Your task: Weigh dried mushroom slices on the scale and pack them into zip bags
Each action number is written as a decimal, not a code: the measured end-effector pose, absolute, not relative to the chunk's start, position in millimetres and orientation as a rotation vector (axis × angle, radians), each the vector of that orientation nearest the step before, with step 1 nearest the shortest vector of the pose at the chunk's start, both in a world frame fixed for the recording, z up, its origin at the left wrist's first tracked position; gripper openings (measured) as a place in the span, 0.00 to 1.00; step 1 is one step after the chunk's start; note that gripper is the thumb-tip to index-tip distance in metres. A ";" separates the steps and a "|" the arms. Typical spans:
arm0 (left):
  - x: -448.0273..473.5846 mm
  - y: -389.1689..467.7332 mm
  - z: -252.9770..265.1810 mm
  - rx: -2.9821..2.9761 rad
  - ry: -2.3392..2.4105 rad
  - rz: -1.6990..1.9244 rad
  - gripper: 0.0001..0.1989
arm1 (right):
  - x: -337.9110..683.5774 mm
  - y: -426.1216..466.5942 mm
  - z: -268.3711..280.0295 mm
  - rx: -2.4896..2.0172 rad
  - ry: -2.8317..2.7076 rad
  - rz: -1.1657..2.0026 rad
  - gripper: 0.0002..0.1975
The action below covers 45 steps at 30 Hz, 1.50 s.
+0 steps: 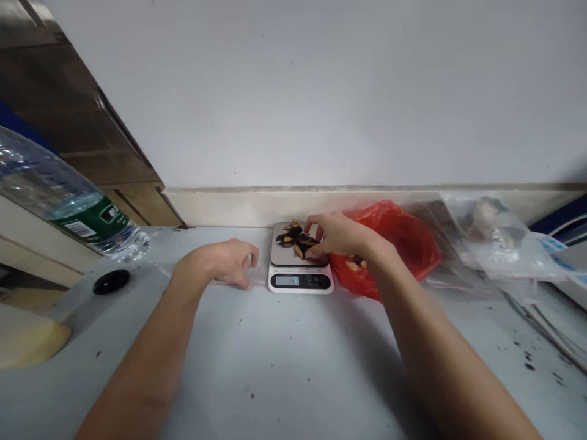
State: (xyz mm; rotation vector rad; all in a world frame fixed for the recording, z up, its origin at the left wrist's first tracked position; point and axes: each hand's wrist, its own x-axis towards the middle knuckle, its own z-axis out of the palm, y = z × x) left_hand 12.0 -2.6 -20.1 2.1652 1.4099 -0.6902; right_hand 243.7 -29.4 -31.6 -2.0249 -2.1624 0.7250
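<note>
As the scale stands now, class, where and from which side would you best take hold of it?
Probably grip the scale by its two short side edges, coming from above and the front: it lies flat, its display faces forward, loose pieces cover the platform, and the red bag crowds its right.

Single head-worn view, looking forward and down across the table; wall at twelve o'clock, close.

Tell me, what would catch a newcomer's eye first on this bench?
Probably the small kitchen scale at the middle by the wall, with dark and yellowish dried pieces on its plate. The right hand reaches over that pile, fingers touching it, while the left hand rests curled on the table just left of the scale. A bright red plastic bag lies right of the scale, behind the right wrist.
</note>
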 end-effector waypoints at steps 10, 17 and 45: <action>6.1 -1.3 -19.3 2.196 1.407 -0.664 0.25 | 243.4 -27.6 -36.4 -1.960 -2.137 0.701 0.22; 7.1 -3.4 -14.3 2.205 1.393 -0.659 0.22 | 243.6 -28.2 -36.3 -1.909 -2.133 0.744 0.13; 3.8 0.1 -12.2 2.186 1.411 -0.671 0.26 | 273.4 -37.3 -11.5 -1.618 -2.008 0.998 0.09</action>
